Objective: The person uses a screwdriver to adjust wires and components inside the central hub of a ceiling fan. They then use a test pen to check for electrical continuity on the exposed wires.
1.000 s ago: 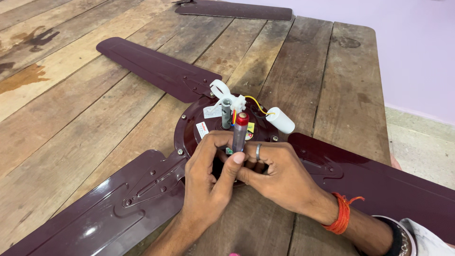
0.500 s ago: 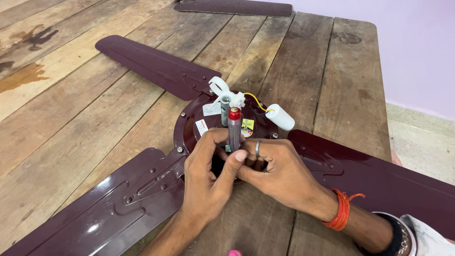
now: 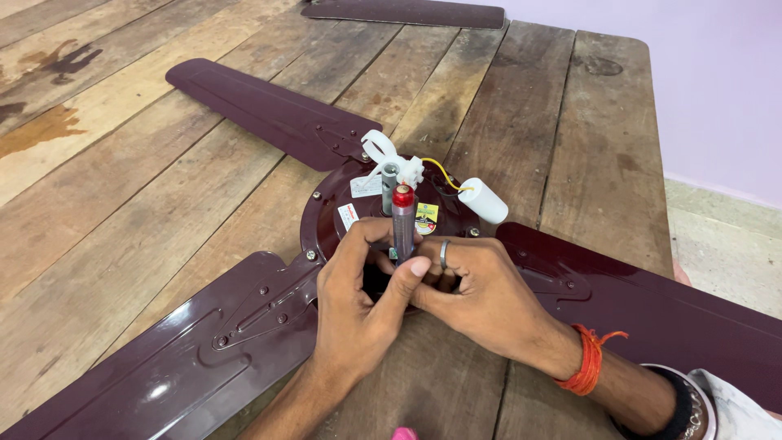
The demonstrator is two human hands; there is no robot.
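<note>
Maroon ceiling fan (image 3: 342, 213) flat on plank table (image 3: 163, 220), motor hub approx. centre, three blades out: one up-left (image 3: 269, 114), one lower left (image 3: 179, 358), one lower right (image 3: 652, 301). Fourth loose blade (image 3: 407, 12) at far table edge, well apart.

Left hand (image 3: 358, 318) and right hand (image 3: 481, 297) pressed close together over near side of hub, fingers curled. Between them a screwdriver (image 3: 402, 220), upright, grey handle w/ red cap on top, tip hidden behind fingers. Left thumb across the handle's lower part; right fingers bunched just beside it, ring on one finger. Both look pinched on the screwdriver, exact grip of right partly hidden.

Behind screwdriver: grey shaft stub, white plastic clip (image 3: 383, 151), yellow wire (image 3: 444, 173) to white cylinder capacitor (image 3: 483, 200) lying on hub's right edge. Stickers on hub top. Orange thread band (image 3: 588, 358) on right wrist.
</note>
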